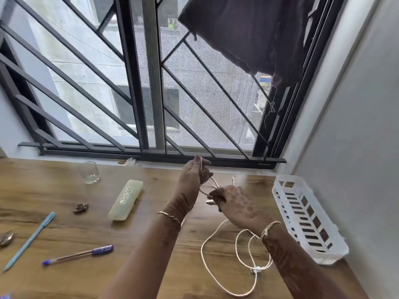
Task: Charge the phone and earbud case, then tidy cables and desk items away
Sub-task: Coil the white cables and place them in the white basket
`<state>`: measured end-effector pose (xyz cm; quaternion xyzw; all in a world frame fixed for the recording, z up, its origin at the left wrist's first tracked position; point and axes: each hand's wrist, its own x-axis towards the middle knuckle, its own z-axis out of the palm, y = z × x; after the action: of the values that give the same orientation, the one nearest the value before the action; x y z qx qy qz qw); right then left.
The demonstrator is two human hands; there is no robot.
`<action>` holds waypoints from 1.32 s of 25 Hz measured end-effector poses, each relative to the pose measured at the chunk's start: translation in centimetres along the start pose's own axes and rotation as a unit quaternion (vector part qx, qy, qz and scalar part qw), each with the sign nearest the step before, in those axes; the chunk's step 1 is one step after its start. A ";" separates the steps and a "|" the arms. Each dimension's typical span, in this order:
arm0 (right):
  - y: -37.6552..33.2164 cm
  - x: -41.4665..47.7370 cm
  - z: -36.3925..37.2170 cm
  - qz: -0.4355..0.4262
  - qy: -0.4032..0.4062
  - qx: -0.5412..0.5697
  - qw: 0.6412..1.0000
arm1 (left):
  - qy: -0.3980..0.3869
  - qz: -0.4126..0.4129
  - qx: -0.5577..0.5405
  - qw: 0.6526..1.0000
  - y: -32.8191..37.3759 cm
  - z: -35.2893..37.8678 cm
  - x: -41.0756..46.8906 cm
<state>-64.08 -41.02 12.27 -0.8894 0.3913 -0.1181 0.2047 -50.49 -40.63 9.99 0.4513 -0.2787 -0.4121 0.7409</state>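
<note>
A person's two hands work a white charging cable (218, 251) above a wooden desk (54, 195). The left hand (194, 175), raised, pinches one strand shut; the right hand (234, 203), lower and just beside it, grips folded strands closed. The loose remainder loops on the desk below the right wrist. A white slotted basket (306, 219) lies right, nearer the right hand.

blurred hands (216, 190), metal object (6, 238) cut off left
</note>
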 end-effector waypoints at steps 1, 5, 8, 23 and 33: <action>0.0 -0.1 -0.7 -0.007 0.012 0.006 1.000 | -0.003 0.007 0.044 0.999 -0.1 -0.3 0.0; -0.4 -0.2 -3.2 -0.045 0.088 0.034 0.995 | -0.073 0.012 0.208 0.975 -1.3 -1.1 -0.3; 0.3 0.6 -3.7 -0.072 0.123 0.086 0.986 | -0.107 0.003 0.263 0.959 -1.2 -1.0 -1.0; 2.1 1.7 -0.8 0.013 0.066 0.478 0.876 | -0.053 -0.063 0.090 0.993 0.4 0.6 -4.2; 1.7 2.4 0.7 0.104 0.087 0.571 0.809 | -0.015 0.023 0.149 0.989 -1.3 -0.4 -4.3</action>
<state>-63.32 -43.65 10.97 -0.5519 0.3594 -0.3758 0.6519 -52.79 -37.05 8.50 0.5437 -0.3578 -0.3560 0.6705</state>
